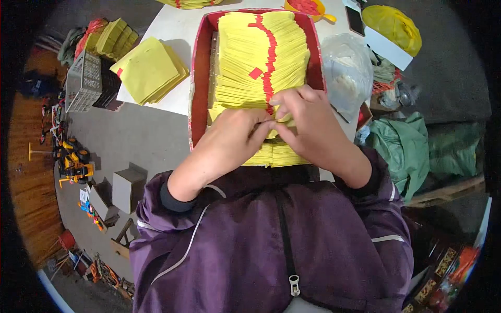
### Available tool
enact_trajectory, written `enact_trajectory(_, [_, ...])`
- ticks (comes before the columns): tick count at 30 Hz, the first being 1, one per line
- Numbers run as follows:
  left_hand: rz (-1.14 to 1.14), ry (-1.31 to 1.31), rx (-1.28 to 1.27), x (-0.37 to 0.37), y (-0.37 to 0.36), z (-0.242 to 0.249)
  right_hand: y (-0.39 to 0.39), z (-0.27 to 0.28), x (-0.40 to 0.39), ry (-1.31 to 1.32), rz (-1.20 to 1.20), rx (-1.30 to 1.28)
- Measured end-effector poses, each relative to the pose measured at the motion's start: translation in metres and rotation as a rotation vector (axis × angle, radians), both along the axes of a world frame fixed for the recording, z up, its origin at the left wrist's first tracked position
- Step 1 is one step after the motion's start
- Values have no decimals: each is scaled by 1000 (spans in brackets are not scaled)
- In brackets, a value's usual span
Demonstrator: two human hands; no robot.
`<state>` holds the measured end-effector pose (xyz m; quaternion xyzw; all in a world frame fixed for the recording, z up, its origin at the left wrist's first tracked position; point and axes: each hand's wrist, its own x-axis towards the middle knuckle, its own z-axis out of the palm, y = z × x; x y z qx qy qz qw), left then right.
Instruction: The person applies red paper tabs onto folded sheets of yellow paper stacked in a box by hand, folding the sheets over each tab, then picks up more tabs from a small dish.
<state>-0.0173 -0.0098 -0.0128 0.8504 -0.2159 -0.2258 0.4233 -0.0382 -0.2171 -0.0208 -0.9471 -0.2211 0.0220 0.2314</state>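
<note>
A long stack of yellow paper sheets (261, 57) fills a red tray (199, 78), running lengthwise away from the person. Left hand (229, 143) and right hand (308, 128) pinch the nearest sheets together. A clear plastic bag (347, 73) lies just right of the hands; a loose yellow paper pile (148, 70) lies left.

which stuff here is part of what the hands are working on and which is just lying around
In use: left hand, right hand, yellow paper stack with red strips, red tray.

Lying about: loose yellow sheets, clear plastic bag, yellow bag, grey crate, toy digger.
</note>
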Motion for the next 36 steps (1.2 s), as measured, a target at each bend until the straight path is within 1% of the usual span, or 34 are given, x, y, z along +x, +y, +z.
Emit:
enact_trajectory(1, [-14, 0, -9, 1, -2, -1, -4, -1, 0, 0, -14, -9])
enact_trajectory(5, [-29, -103, 90, -1, -2, -5, -28, -28, -2, -287, -42, 307])
enact_trajectory(7, [-25, -123, 60, -3, -3, -8, -54, -50, -4, -233, -231, 424])
enact_trajectory(8, [-6, -141, 41, -4, -2, -10, -73, -73, -2, -235, -238, 416])
enact_trajectory(10, [39, -176, 6, -5, -1, -12, -115, -126, 0, -468, -543, 152])
enact_trajectory(11, [37, -176, 2, -4, 0, -12, -127, -141, -4, -469, -543, 148])
enact_trajectory(13, [30, -141, 34, -3, 1, -9, -148, -166, -14, -563, -606, -207])
enact_trajectory(15, [24, -103, 70, -2, 2, -7, -158, -177, -21, -644, -656, -563])
enact_trajectory(18, [23, -138, 21, -3, 4, -12, -149, -161, -31, -585, -594, -514])
enact_trajectory(21, [51, -192, -7, -1, 12, -11, -123, -126, -14, -546, -510, -437])
enact_trajectory(24, [81, -187, -24, 2, 9, -9, -74, -53, 9, -298, -449, 136])
enact_trajectory(25, [88, -184, -33, 3, 9, -9, -59, -39, 15, -207, -422, 318])
enact_trajectory(27, [120, -200, -41, 4, 11, -10, -33, -30, 30, -277, -202, 388])
enact_trajectory(28, [144, -212, -52, 5, 13, -11, -21, -31, 37, -277, -193, 392])
enact_trajectory(30, [190, -233, -74, 7, 16, -14, -2, -32, 48, -379, -9, 321])
enact_trajectory(36, [323, -165, -196, 21, 23, -25, 17, -36, 59, -497, 63, 185])
